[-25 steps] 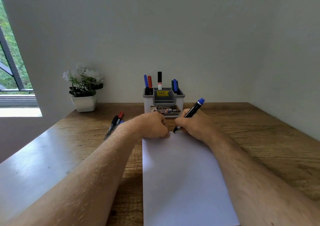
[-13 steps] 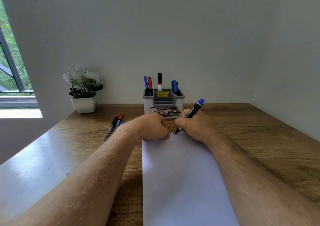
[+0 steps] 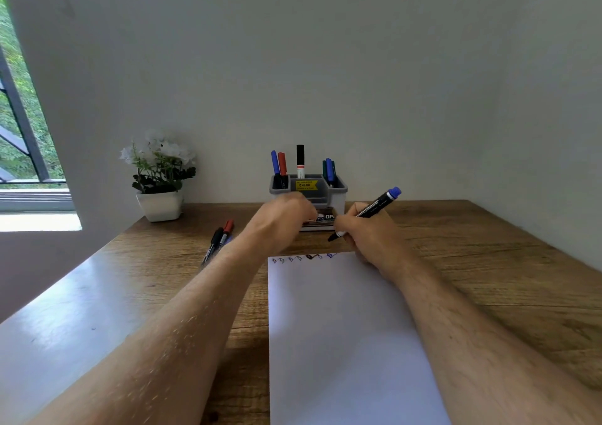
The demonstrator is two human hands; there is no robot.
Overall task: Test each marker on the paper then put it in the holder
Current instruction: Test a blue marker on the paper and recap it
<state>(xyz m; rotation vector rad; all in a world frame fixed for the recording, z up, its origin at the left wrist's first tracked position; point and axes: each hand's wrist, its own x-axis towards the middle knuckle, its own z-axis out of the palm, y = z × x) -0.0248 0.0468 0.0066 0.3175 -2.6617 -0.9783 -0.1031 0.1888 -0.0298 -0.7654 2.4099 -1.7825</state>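
Note:
My right hand (image 3: 368, 239) grips a black marker with a blue end (image 3: 374, 206). Its uncapped tip hangs just above the table, past the top edge of the white paper (image 3: 342, 327). A row of small scribbles (image 3: 309, 257) runs along that edge. My left hand (image 3: 283, 219) is lifted and blurred in front of the grey holder (image 3: 340, 193), with its fingers curled; anything inside them is hidden. Several capped markers stand in the holder. Loose markers (image 3: 221, 237) lie on the table to the left.
A white pot of white flowers (image 3: 159, 177) stands at the back left of the wooden table (image 3: 488, 278). The wall rises right behind the holder. A window (image 3: 19, 131) is at the far left.
My left hand has lifted off the paper's top edge toward the holder, uncovering the scribbles. My right hand has raised the marker tip off the paper.

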